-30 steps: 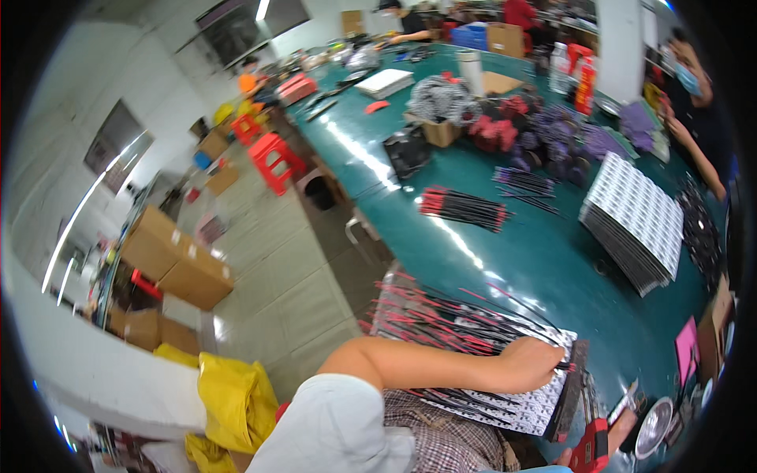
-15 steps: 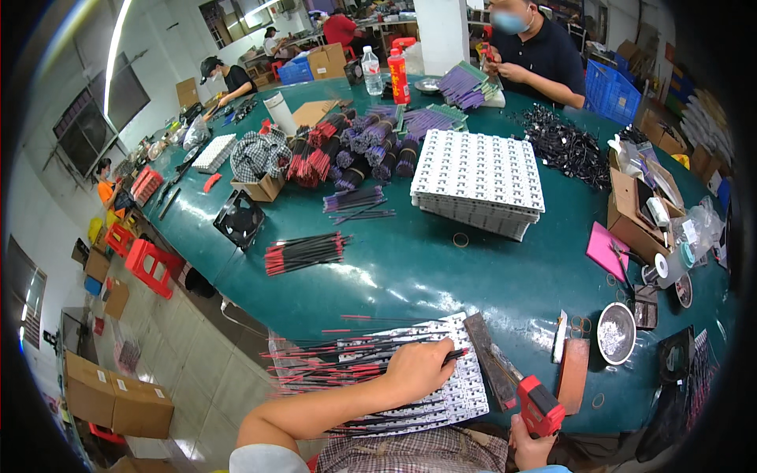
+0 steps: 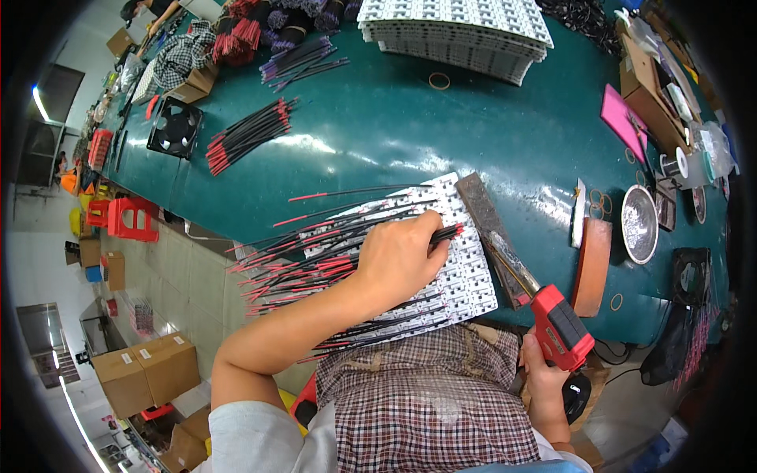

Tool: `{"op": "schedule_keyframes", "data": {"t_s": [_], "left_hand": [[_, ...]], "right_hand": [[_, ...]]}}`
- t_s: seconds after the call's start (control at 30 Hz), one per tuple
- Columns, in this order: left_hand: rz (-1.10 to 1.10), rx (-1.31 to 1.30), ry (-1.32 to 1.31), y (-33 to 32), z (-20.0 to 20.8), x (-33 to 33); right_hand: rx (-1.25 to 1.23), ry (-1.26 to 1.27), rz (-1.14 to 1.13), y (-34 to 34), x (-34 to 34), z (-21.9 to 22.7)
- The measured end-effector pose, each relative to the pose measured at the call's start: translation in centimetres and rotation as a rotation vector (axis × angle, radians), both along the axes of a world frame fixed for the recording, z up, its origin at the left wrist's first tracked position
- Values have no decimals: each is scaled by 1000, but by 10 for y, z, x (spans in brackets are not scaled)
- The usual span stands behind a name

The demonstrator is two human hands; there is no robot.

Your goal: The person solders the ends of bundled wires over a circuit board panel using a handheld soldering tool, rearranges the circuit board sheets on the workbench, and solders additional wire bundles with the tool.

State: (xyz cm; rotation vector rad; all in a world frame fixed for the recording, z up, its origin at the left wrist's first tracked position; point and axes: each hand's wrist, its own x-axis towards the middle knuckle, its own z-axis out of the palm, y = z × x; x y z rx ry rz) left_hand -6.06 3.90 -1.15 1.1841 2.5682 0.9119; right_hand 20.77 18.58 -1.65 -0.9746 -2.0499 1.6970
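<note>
My left hand [image 3: 404, 256] is closed round a small bundle of black wires [image 3: 447, 234], their red-tipped ends poking out past the thumb. It is over a white perforated board [image 3: 473, 280] near the table's front edge. More black wires with red ends [image 3: 315, 268] lie across this board and stick out over its left side. In my right hand [image 3: 544, 377] is a red and black soldering gun [image 3: 558, 331], held by its handle. The gun's metal tip points forward and left, over a dark, worn flat bar [image 3: 478, 197] beside the board.
A stack of white boards [image 3: 457, 47] stands at the back. Bundled wires [image 3: 248, 135] and a black fan [image 3: 175, 128] lie left. At right are a reddish-brown block [image 3: 593, 268], a metal bowl [image 3: 639, 225], a pink sheet [image 3: 623, 118] and a cardboard box [image 3: 650, 87].
The view has tilted downward, so the table appears higher and the co-worker across it is out of view. My left hand still grips the wires, and my right still holds the soldering gun.
</note>
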Motion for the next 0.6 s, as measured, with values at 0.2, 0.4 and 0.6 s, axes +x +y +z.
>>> {"op": "schedule_keyframes", "data": {"t_s": [0.2, 0.4, 0.6], "left_hand": [[16, -37, -19, -2, -2, 6], [1, -22, 48, -1, -5, 7], [-16, 11, 55, -1, -5, 6]], "right_hand": [[102, 67, 174, 4, 0, -1], [-55, -146, 119, 1, -9, 14], [57, -13, 214, 4, -9, 5]]}}
